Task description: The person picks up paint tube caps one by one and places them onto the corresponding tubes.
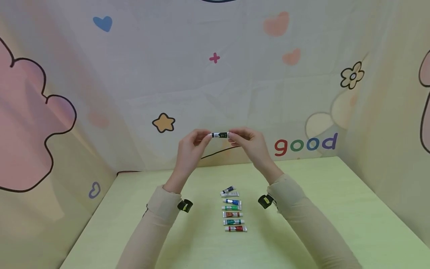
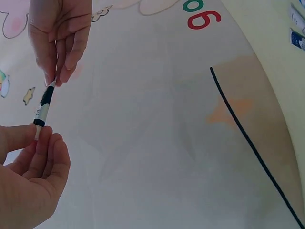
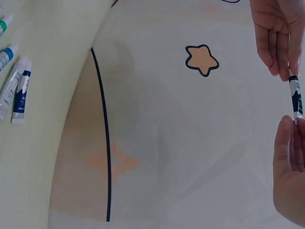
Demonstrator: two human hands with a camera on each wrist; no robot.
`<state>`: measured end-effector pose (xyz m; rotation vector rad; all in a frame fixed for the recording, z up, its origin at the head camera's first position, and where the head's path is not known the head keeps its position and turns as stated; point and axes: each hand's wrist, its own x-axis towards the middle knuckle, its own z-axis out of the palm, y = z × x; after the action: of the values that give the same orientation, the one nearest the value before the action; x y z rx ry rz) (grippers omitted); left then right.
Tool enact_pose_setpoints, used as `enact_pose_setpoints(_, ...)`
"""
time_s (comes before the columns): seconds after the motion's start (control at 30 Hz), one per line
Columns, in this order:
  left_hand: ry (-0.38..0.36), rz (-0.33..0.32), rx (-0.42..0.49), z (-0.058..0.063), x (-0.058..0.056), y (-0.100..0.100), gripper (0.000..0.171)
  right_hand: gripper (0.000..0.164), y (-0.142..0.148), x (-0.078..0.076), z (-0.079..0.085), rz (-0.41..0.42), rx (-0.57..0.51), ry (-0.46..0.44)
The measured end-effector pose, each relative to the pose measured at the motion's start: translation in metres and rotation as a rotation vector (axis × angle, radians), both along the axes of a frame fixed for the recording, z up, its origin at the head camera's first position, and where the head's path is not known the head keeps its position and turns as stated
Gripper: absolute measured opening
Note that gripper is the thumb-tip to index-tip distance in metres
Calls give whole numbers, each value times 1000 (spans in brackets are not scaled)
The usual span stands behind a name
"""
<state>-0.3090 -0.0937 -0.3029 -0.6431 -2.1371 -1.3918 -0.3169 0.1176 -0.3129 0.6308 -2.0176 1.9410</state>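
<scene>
A small paint tube [image 1: 220,135], white with a dark black-looking label, is held level above the table, in front of the backdrop. My left hand [image 1: 190,148] pinches its narrow cap end between thumb and fingers. At the other, flat end, my right hand [image 1: 254,146] grips it with thumb and fingertips. In the left wrist view the tube [image 2: 44,106] spans the gap between both hands; the right wrist view shows the same tube [image 3: 296,95] at its right edge. Fingers cover both tube ends in part.
Below my hands, several paint tubes lie in a column on the pale green table [image 1: 302,209]: a red tube [image 1: 236,228] nearest, a dark blue tube [image 1: 228,189] farthest, leaning over a white tube [image 1: 230,194]. A printed cloth backdrop [image 1: 188,74] rises behind the table.
</scene>
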Motion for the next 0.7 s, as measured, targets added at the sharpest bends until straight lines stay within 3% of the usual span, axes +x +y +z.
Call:
enact_pose_setpoints(0.17, -143, 7, 19, -13, -22, -2, 21, 26, -4, -23, -11, 4, 39, -102)
enact_pose_setpoints(0.37, -284, 52, -9, -39, -43, 0, 22, 26, -4, -46, -38, 4, 99, -249)
enact_pose_setpoints(0.53, -333, 98, -54, -65, -57, 5, 19, 26, -6, -59, -64, -32, 131, -318)
enact_pose_setpoints(0.7, -361, 136, -115, -91, -63, 9, 17, 25, -9, -65, -89, -60, 168, -364)
